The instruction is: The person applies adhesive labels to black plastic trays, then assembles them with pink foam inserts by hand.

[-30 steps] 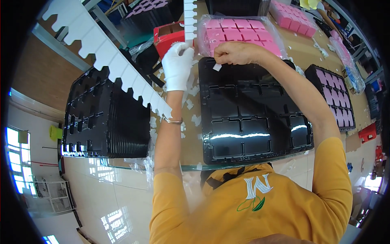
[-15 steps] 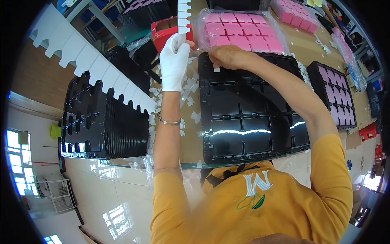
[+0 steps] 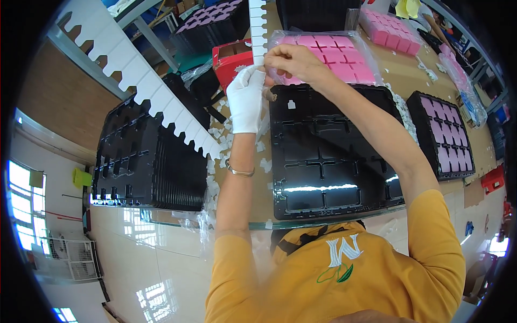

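My left hand, in a white glove, is closed on the lower end of a narrow white strip of notched stickers. Beside the strip, my bare right hand has its thumb and fingers pinched at the strip's edge; whether a sticker is between them is hidden. Below both hands, a black plastic tray with moulded compartments lies flat on the table. One small white sticker is on the tray near its far left corner.
A long white notched strip slants across the left, before a stack of black trays. Bagged pink foam blocks lie behind the tray, next to a red box. A tray of pink pieces stands right. White scraps litter the table.
My right hand has lifted off the tray's far left corner and moved up to the strip. A white sticker that was under its fingers now shows uncovered on the tray. The view has shifted slightly.
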Demonstrator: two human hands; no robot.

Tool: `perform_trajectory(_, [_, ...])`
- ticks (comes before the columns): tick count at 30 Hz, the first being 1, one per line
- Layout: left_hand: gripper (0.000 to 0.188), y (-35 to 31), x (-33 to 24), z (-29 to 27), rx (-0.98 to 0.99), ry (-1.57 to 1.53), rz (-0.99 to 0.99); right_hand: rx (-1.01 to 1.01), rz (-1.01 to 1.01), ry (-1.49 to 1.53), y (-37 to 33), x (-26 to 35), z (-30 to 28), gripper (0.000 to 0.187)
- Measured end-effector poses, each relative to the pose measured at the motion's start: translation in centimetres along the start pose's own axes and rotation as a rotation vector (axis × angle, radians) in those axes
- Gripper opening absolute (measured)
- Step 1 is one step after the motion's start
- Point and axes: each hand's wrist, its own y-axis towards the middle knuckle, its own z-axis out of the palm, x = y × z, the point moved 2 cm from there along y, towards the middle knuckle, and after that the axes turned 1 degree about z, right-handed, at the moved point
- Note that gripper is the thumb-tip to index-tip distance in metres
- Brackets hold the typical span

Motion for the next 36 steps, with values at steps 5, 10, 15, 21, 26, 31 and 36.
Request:
perform_trajectory(5, [0.014,-0.3,0.3,-0.1,-0.062,0.228,0.242,-0.060,0.123,0.139,-1.5,1.7,1.0,0.023])
perform_trajectory(10, [0.015,0.1,0.6,-0.5,-0.179,0.708,0.658,-0.004,0.214,0.239,-3.2,2.5,-0.2,0.024])
perform_trajectory(15, [0.015,1.8,1.0,-1.4,-0.063,0.267,0.397,0.843,-0.062,-0.245,-9.8,5.5,-0.3,0.018])
perform_trajectory(21, [0.017,2.0,0.1,-1.6,0.157,-0.299,0.158,1.093,-0.169,-0.590,-12.8,3.8,4.1,0.020])
perform_trajectory(26, [0.019,2.5,0.3,-1.5,-0.128,0.047,0.145,0.846,-0.381,-0.931,-14.5,1.7,5.5,0.019])
perform_trajectory(31, [0.019,1.4,-0.1,-2.0,-0.085,0.013,0.138,0.726,-0.212,-0.850,-14.0,1.8,4.4,0.026])
perform_trajectory(36, [0.024,-0.8,-1.4,-0.4,-0.056,-0.093,0.067,-0.029,-0.242,-0.346,-7.2,0.9,1.2,0.018])
